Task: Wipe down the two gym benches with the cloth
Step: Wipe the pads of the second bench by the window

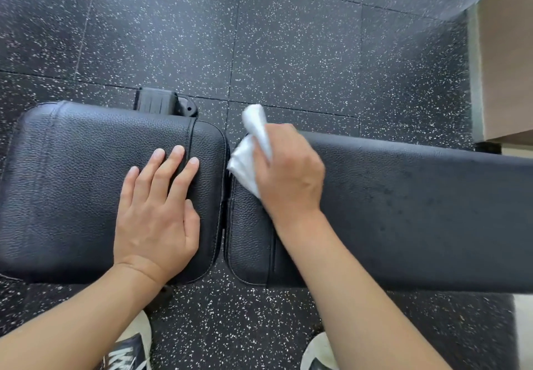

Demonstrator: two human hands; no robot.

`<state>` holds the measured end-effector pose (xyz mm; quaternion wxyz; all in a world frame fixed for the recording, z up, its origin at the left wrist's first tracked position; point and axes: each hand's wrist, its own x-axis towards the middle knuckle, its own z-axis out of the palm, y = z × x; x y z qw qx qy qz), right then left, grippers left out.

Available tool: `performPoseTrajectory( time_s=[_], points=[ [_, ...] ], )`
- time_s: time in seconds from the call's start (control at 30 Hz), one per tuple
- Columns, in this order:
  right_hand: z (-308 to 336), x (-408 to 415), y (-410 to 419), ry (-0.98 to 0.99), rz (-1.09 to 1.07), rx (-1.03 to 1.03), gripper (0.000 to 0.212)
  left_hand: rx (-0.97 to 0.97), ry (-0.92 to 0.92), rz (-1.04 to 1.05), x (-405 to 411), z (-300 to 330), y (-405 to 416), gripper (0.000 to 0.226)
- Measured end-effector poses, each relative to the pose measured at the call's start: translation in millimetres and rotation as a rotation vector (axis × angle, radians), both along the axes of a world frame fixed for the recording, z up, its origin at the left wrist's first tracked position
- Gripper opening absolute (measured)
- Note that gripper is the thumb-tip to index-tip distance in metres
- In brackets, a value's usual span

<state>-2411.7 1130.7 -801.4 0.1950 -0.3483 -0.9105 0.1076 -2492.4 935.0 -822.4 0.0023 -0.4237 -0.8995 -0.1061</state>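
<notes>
I see the speckled black rubber floor (pixel 288 52) filling most of my view, laid in large tiles with thin seams. Across it run two black padded benches, end to end with a narrow gap between them. The right bench (pixel 418 211) stretches long toward the right edge, and its top looks faintly streaked and mottled. The left bench (pixel 72 182) shows a shorter, rounded pad with stitched seams. A pale wooden unit (pixel 507 66) stands at the upper right, just beyond the right bench. A black plastic fitting (pixel 161 102) pokes out from behind the far edge of the left pad.

Both forearms reach forward from the bottom of my view, bare. My left hand (pixel 157 211) lies flat, palm down on the left bench near its right end, fingers extended and slightly spread, gripping nothing. My right hand (pixel 291 173) is curled, knuckles up, over the near-left end of the right bench, closed around the white cloth (pixel 248 164). The cloth is bunched, spilling out past the fingers toward the gap, with one tuft sticking up beyond the bench's far edge.

Shoe tips (pixel 135 346) show at the bottom, on the floor below the benches.
</notes>
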Motion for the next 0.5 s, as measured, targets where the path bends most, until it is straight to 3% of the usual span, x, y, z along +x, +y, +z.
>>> performPoseTrajectory(
  time_s=[0.1,0.23,0.37,0.43,0.5],
  points=[
    [-4.3,10.5,-17.4,0.001,0.178,0.031,0.007,0.019,-0.001,0.000,-0.4,-0.3,0.3,0.064],
    [-6.6,87.9,-4.5,-0.016,0.276,0.047,0.014,0.025,-0.006,0.005,0.2,-0.1,0.2,0.063],
    [1.5,149.5,46.0,-0.068,-0.023,-0.042,0.012,0.025,-0.017,0.007,0.2,1.8,0.0,0.063],
    [6.1,141.6,55.5,-0.068,-0.222,-0.144,0.015,0.025,-0.031,0.004,0.0,3.3,-0.2,0.063],
    [7.5,110.8,43.9,-0.069,-0.268,-0.145,0.015,0.022,-0.047,0.004,0.2,5.3,-0.4,0.063]
  ],
)
